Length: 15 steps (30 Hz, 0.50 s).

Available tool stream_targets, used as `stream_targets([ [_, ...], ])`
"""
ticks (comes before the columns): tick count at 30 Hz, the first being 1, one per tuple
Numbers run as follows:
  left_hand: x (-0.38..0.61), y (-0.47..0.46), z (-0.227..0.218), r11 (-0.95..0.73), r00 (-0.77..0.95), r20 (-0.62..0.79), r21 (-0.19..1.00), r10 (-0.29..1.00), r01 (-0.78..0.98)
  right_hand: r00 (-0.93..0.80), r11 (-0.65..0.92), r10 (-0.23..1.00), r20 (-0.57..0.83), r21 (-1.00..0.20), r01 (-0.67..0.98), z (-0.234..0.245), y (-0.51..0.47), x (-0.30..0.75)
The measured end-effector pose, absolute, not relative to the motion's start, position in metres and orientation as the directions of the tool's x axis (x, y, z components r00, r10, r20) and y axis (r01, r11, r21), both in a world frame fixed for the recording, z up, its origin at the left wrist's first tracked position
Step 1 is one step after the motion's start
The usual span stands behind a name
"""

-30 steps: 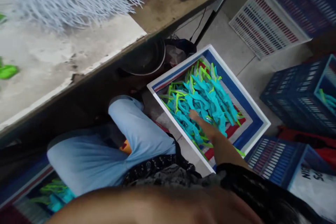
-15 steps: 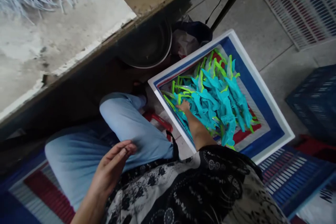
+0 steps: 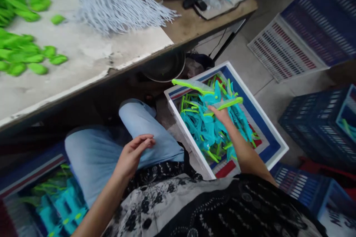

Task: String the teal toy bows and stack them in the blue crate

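Note:
My right hand is closed around a turquoise plastic piece with two long, lime-edged, partly see-through arms that spread apart. It is over a white-rimmed crate heaped with similar turquoise and lime pieces. The exact kind of these pieces cannot be made out. Near my jeans-covered thigh, my left hand hovers with its fingers drawn together against the thumb, and nothing shows in it.
On the worn table lie lime-green plastic parts and a bundle of pale thin strands. Another crate at lower left holds turquoise pieces. Stacked blue crates stand at right, and a round basin under the table.
My right hand has come up from among the pile, now holding a turquoise-and-lime piece. The view has swung, showing more of the table and the lower-left crate. My left hand stays near my thigh.

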<state>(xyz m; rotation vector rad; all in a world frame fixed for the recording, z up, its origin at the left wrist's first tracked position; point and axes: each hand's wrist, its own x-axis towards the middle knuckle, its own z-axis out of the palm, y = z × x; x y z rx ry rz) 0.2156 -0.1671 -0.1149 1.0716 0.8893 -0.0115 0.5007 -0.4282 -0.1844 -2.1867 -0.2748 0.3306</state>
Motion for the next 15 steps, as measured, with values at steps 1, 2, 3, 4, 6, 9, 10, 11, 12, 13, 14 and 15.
stream_targets([
  [1, 0.218, -0.167, -0.113, 0.487, 0.698, -0.597, 0.781, 0.397, 0.391, 0.948, -0.554, 0.309, -0.076, -0.825, 0.115, -0.159, -0.421, 0.503],
  [2, 0.220, -0.166, -0.109, 0.465, 0.727, -0.559, 0.807, 0.399, 0.365, 0.948, -0.515, 0.319, -0.012, -0.841, 0.163, -0.134, -0.412, 0.505],
  [3, 0.222, -0.165, -0.105, 0.443, 0.752, -0.519, 0.832, 0.406, 0.335, 0.939, -0.470, 0.340, 0.049, -0.856, 0.215, -0.109, -0.401, 0.506],
  [4, 0.224, -0.164, -0.099, 0.417, 0.775, -0.473, 0.859, 0.419, 0.298, 0.924, -0.419, 0.371, 0.096, -0.870, 0.259, -0.086, -0.388, 0.505],
  [6, 0.225, -0.160, -0.084, 0.349, 0.811, -0.363, 0.913, 0.459, 0.211, 0.876, -0.333, 0.460, 0.144, -0.887, 0.320, -0.045, -0.358, 0.501],
  [9, 0.223, -0.154, -0.055, 0.237, 0.820, -0.178, 0.970, 0.544, 0.054, 0.777, -0.212, 0.607, 0.166, -0.909, 0.359, 0.004, -0.296, 0.483],
  [10, 0.221, -0.153, -0.045, 0.210, 0.808, -0.123, 0.978, 0.576, -0.001, 0.733, -0.167, 0.660, 0.166, -0.919, 0.358, 0.018, -0.273, 0.473],
  [11, 0.219, -0.152, -0.037, 0.192, 0.796, -0.075, 0.980, 0.600, -0.052, 0.682, -0.122, 0.712, 0.166, -0.928, 0.353, 0.029, -0.248, 0.459],
  [12, 0.216, -0.152, -0.031, 0.186, 0.789, -0.035, 0.977, 0.613, -0.102, 0.624, -0.084, 0.764, 0.164, -0.934, 0.347, 0.038, -0.223, 0.442],
  [13, 0.212, -0.152, -0.027, 0.201, 0.782, -0.010, 0.968, 0.624, -0.149, 0.559, -0.058, 0.815, 0.154, -0.937, 0.344, 0.044, -0.198, 0.423],
  [14, 0.207, -0.152, -0.026, 0.238, 0.768, -0.012, 0.954, 0.641, -0.184, 0.484, -0.044, 0.864, 0.138, -0.938, 0.345, 0.047, -0.175, 0.401],
  [15, 0.200, -0.153, -0.028, 0.296, 0.745, -0.049, 0.934, 0.665, -0.203, 0.400, -0.044, 0.910, 0.107, -0.935, 0.352, 0.047, -0.153, 0.377],
])
